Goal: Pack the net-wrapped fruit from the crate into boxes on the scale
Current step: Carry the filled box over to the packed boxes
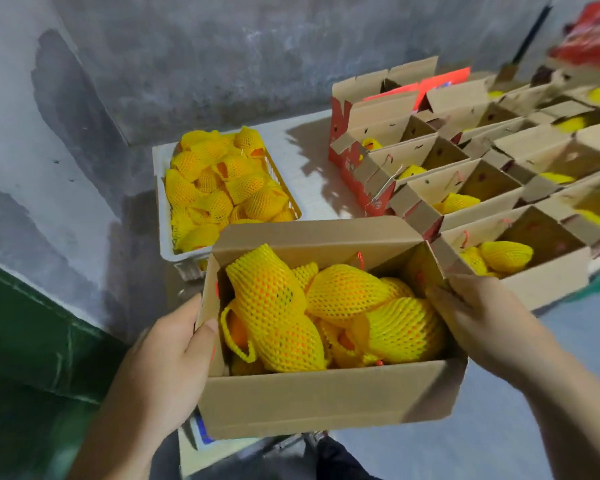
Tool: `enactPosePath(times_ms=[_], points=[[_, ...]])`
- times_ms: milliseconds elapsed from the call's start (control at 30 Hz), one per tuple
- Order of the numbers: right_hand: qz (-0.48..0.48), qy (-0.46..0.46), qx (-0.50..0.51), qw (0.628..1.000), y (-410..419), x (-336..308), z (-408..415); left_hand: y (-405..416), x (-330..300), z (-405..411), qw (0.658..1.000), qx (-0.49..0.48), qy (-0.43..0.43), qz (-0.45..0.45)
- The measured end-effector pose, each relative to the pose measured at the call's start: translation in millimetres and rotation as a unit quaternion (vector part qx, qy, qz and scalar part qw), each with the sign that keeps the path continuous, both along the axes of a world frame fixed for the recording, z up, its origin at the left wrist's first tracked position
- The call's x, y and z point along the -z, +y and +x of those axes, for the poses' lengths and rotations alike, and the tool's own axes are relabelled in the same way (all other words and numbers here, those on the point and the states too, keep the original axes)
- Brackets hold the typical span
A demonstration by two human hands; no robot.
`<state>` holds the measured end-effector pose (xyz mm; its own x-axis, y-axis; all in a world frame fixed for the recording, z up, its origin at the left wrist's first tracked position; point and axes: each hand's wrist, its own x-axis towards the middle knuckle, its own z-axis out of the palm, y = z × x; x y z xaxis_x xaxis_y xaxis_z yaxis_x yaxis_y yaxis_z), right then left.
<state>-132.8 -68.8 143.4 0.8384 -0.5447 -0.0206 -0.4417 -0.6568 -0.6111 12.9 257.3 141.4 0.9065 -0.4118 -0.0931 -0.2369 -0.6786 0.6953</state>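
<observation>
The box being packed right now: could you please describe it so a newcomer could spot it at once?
Start from the white crate of yellow net-wrapped fruit by the grey wall; the box sits just in front of it, nearest the camera. Unlike the rows of open boxes to its right, it is gripped at both ends by the left hand and right hand.

Open cardboard box (326,403) between my grips, upright, flaps raised, heaped with yellow net-wrapped fruit (347,292). White crate (161,216) beyond my left grip, still well filled with the same netted fruit.
</observation>
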Motion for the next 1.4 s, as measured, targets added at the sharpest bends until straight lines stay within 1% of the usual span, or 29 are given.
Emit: enactPosePath(times_ms=[133,267,367,500,733,967,1167,1400], points=[[0.012,0.036,0.065,0.997,-21,-8,-57,-42,2,-14,0.997,0.061,0.041,-0.006],[0.014,0.044,0.127,0.991,-53,-11,-103,-94,4,-35,0.991,0.122,0.057,-0.013],[0.022,0.040,0.158,0.986,-87,-9,-133,-136,8,-49,0.987,0.149,0.052,-0.010],[0.029,0.031,0.177,0.983,-143,-5,-173,-200,13,-68,0.981,0.184,0.059,-0.004],[0.025,0.037,0.212,0.976,-265,-9,-244,-340,21,-116,0.970,0.231,0.074,-0.006],[-0.013,0.058,0.263,0.963,-376,-21,-317,-481,22,-170,0.953,0.277,0.108,-0.062],[-0.035,0.071,0.315,0.946,-469,-18,-353,-597,28,-194,0.932,0.316,0.158,-0.079],[-0.036,0.061,0.351,0.934,-588,-12,-358,-734,33,-178,0.913,0.344,0.204,-0.078]])
